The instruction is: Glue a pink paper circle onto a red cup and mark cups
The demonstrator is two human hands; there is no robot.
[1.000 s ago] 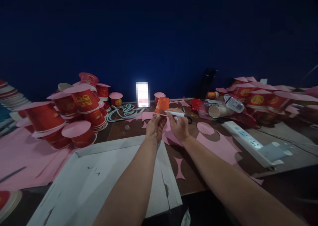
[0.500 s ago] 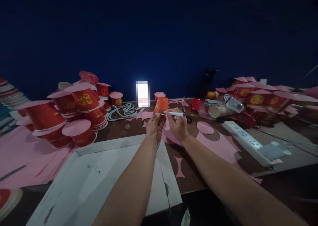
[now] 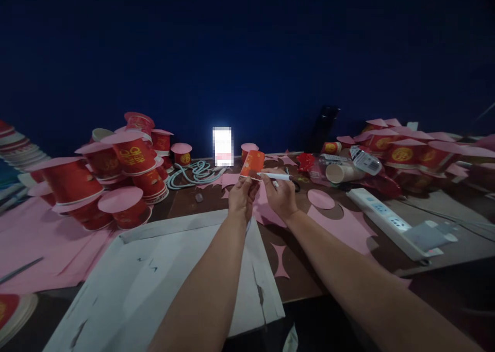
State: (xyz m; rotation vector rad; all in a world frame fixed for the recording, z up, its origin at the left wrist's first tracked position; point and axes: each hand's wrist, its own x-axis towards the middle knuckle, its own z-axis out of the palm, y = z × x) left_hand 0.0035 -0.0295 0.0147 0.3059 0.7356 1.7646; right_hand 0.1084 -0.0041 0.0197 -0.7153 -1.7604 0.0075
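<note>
My left hand is closed on a red paper cup, which it holds tilted above the table with the rim toward me. Between the fingers of my right hand is a white pen with a dark end at the right. Its tip points left and reaches the cup's lower side near the rim; whether it touches, I cannot tell. Scraps of pink paper lie under both hands, and a pink paper disc lies to their right.
Red cups topped with pink discs are heaped at left and right. A white board lies under my left forearm. A power strip, a coiled cable, a bright blurred screen and bagged cups stand around.
The cup has tilted further to the right in my left hand. My right hand and the pen have shifted slightly right with the whole view.
</note>
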